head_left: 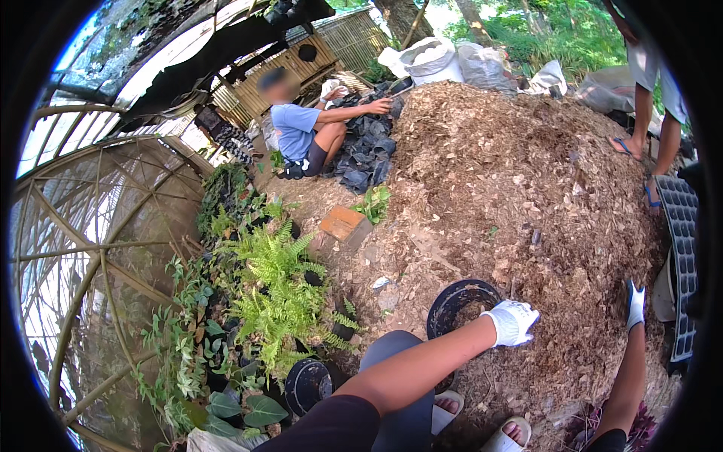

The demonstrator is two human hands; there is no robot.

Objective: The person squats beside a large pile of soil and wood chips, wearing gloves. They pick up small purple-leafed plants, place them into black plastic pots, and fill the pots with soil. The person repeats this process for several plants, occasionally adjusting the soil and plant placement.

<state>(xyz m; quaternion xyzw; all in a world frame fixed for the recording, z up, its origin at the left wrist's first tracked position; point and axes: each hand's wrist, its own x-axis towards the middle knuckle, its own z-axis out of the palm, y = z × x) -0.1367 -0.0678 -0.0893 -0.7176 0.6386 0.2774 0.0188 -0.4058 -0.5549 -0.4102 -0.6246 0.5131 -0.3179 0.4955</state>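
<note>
My left hand (pixel 513 323), in a white knit glove, is over the right side of a black plastic pot (pixel 438 309). Its fingers curl downward, and whether they grip anything is hidden. Some brown loose material lies inside the pot, which stands at the near foot of a large mound of wood shavings or chips (pixel 542 198). Farther right, my right hand (pixel 635 302), in a white glove with a blue palm, reaches to the mound's right side. The fingers are extended, the palm faces left, and nothing shows in it.
Another black pot (pixel 308 385) stands beside ferns (pixel 277 299) on the left. A wooden block (pixel 344 225) lies beyond. One person (pixel 299 130) squats by black plastic bags (pixel 367 150); another person's legs (pixel 649 124) are at upper right, above a black seedling tray (pixel 678 265).
</note>
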